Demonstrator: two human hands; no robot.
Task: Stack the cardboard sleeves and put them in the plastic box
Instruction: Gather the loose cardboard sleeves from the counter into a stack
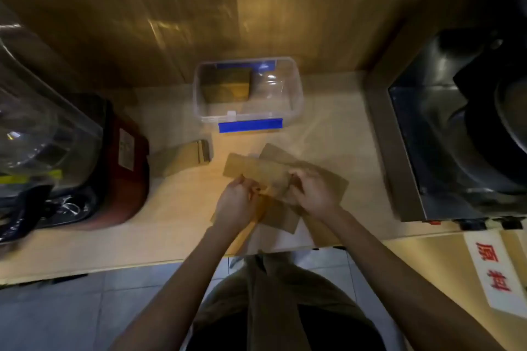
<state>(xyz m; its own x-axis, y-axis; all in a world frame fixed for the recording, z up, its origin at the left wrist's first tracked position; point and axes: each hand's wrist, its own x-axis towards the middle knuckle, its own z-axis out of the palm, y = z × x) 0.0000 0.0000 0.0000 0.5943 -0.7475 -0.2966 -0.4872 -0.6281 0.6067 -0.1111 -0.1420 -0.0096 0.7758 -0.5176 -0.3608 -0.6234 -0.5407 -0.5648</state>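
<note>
A clear plastic box (296, 94) with blue clips stands open at the back of the counter, with a stack of brown cardboard sleeves (226, 85) in its left half. Several loose flat sleeves (328, 177) lie spread on the counter in front of me. My left hand (236, 205) and my right hand (310, 194) both grip one flat sleeve (253, 169) from its near edge, just above the pile. A separate small stack of sleeves (182, 158) lies to the left.
A red-based appliance with a clear cover (85, 151) fills the left of the counter. A steel machine (456, 137) stands at the right. The counter's front edge (142, 262) runs below my hands, with a labelled sign (493, 271) at the lower right.
</note>
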